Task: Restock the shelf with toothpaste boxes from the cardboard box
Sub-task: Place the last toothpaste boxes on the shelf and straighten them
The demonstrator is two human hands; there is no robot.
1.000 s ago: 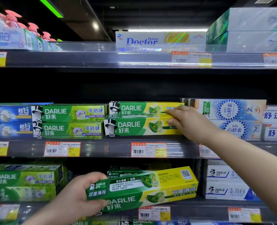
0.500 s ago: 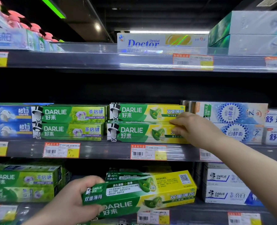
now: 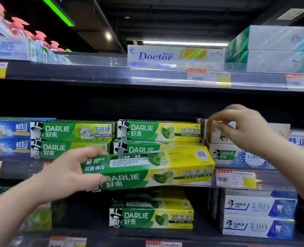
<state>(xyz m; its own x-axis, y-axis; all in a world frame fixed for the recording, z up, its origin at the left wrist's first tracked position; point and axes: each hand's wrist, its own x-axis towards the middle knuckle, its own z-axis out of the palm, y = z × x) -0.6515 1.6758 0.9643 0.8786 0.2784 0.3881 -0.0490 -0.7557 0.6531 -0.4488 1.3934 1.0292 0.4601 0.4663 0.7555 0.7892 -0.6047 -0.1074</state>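
Observation:
My left hand grips the left end of a green and yellow Darlie toothpaste box. It holds the box level in front of the middle shelf's rail. Two matching Darlie boxes lie stacked on that shelf, and the held box hides part of the lower one. To their right, my right hand pinches the top left corner of a white toothpaste box, which tops another stack. The cardboard box is out of view.
Green tea Darlie boxes fill the middle shelf at left. A Doctor box and green-white packs sit on the upper shelf. Below are another green-yellow Darlie box and white-blue Darlie boxes. Price tags line the rails.
My right hand left the stacked green-yellow boxes and moved right onto the white box. My left hand lifted its box up from the lower shelf to the middle shelf's height.

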